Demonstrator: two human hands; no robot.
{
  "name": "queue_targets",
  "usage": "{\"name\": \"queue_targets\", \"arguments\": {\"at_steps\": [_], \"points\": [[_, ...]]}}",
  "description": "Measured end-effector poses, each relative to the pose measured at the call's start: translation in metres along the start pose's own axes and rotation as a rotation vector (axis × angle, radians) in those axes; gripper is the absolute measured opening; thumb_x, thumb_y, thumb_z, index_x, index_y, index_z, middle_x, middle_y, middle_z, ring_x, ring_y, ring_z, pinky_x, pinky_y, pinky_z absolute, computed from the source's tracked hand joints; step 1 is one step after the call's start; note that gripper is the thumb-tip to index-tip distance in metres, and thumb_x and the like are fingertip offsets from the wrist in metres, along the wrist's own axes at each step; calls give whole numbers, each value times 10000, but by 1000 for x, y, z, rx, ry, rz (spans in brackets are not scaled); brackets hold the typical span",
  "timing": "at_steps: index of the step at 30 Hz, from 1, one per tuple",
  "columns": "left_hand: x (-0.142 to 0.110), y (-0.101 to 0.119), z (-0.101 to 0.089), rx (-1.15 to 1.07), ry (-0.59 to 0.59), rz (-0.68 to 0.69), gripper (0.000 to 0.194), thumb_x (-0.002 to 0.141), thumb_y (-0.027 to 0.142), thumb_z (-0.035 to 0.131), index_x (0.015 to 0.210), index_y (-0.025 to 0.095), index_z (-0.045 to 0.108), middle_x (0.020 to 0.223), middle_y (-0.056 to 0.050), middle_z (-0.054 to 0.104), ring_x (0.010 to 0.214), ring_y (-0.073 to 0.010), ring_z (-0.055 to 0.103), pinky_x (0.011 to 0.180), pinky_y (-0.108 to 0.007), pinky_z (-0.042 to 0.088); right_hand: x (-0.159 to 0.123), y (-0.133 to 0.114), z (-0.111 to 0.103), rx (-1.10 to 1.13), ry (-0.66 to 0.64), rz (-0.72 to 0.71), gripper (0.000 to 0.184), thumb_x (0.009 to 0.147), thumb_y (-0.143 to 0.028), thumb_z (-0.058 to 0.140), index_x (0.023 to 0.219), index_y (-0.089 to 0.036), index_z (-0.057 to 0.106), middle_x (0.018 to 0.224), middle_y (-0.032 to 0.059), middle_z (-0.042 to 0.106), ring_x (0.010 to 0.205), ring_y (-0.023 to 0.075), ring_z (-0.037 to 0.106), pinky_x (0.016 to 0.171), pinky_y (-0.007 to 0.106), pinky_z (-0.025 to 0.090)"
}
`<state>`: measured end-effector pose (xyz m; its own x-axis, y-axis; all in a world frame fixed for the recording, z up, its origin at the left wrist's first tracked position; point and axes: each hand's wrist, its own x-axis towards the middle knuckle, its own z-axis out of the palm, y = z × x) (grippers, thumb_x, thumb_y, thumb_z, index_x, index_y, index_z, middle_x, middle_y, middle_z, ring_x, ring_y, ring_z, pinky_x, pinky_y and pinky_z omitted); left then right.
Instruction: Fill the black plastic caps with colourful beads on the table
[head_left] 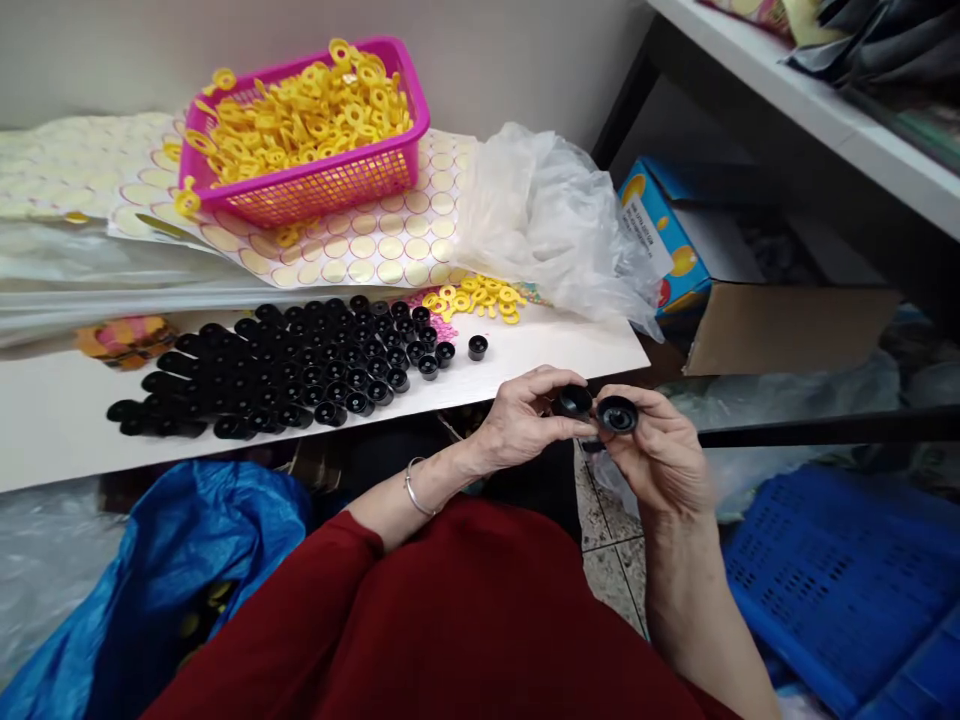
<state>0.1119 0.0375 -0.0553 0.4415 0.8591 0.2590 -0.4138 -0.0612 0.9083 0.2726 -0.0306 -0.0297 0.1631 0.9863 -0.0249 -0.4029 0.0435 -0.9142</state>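
Between thumb and fingers, my left hand [529,420] grips a black plastic cap [574,401] with its hollow side up. Beside it, my right hand [664,450] pinches a second black cap [617,414], tilted so that rings show inside it. The two caps are close together just past the table's front edge. On the white table [525,350], left of my hands, many black caps [315,370] stand packed in rows. One single cap [478,347] stands apart at their right end.
Yellow ring-shaped pieces fill a pink basket [315,180] at the back; more yellow rings [480,295] lie loose behind the caps. Clear plastic bags [555,220] and an open cardboard box [787,330] are to the right. A blue bag [180,540] and a blue crate [840,580] stand low on either side.
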Motion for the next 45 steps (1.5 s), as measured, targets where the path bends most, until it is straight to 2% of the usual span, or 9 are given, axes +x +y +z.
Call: {"name": "queue_targets", "arguments": {"at_steps": [5, 8, 12, 16, 19, 26, 34, 41, 45], "points": [[-1, -1, -5, 52, 25, -56, 511, 590, 412, 939, 1001, 182, 742, 899, -29, 691, 748, -124, 573, 639, -257, 449, 5, 6, 1, -26, 25, -7, 308, 657, -377, 908, 917, -255, 798, 948, 29, 769, 763, 122, 687, 614, 214, 590], [-2, 2, -5, -69, 74, -133, 532, 584, 364, 947, 1025, 178, 713, 898, -17, 694, 769, -124, 601, 705, -262, 487, 7, 9, 1, -34, 55, -5, 283, 672, -376, 901, 906, -261, 791, 940, 27, 773, 767, 131, 697, 603, 224, 595], [0, 12, -6, -429, 108, -301, 460, 684, 373, 897, 1021, 190, 643, 931, -20, 704, 825, -143, 682, 802, -296, 533, 5, 13, 2, -19, 93, 29, 289, 677, -378, 898, 921, -281, 776, 955, 5, 771, 829, 144, 723, 725, 293, 645], [5, 14, -9, -637, 269, -468, 331, 694, 265, 883, 895, 166, 639, 870, -2, 689, 740, -101, 639, 667, -222, 481, -2, 19, 11, -75, 112, -9, 328, 685, -341, 891, 975, -261, 759, 1000, 26, 754, 918, 181, 724, 892, 427, 638], [6, 8, -10, -710, 323, -524, 247, 706, 187, 860, 855, 150, 667, 791, 15, 654, 668, -78, 575, 595, -217, 413, -7, 26, 22, -126, 193, -93, 325, 681, -309, 889, 967, -242, 750, 986, 36, 732, 930, 187, 707, 853, 417, 643], [2, 0, -3, -721, 336, -525, 232, 717, 174, 847, 849, 147, 659, 797, 5, 667, 684, -83, 596, 655, -228, 430, -14, 46, 32, -204, 315, -241, 275, 714, -294, 861, 955, -232, 743, 988, 24, 652, 932, 161, 665, 801, 326, 630], [-3, -3, 2, -711, 350, -514, 341, 623, 130, 888, 875, 151, 660, 798, -2, 719, 749, -112, 670, 743, -244, 487, -16, 54, 27, -280, 317, -254, 268, 757, -316, 825, 990, -232, 722, 1018, 35, 622, 929, 169, 656, 813, 347, 635], [-3, -2, 2, -556, 386, -395, 478, 441, 206, 972, 838, 161, 711, 762, 15, 739, 711, -95, 673, 713, -226, 520, -19, 54, 27, -456, 344, -319, 226, 789, -310, 793, 987, -231, 719, 1012, 36, 605, 909, 165, 638, 789, 344, 634], [-4, -6, -1, -511, 390, -388, 465, 459, 210, 967, 862, 160, 739, 779, 2, 748, 716, -101, 676, 725, -239, 529, -19, 59, 28, -526, 349, -362, 220, 795, -314, 782, 986, -228, 714, 1014, 42, 609, 915, 176, 630, 812, 368, 620]]}}
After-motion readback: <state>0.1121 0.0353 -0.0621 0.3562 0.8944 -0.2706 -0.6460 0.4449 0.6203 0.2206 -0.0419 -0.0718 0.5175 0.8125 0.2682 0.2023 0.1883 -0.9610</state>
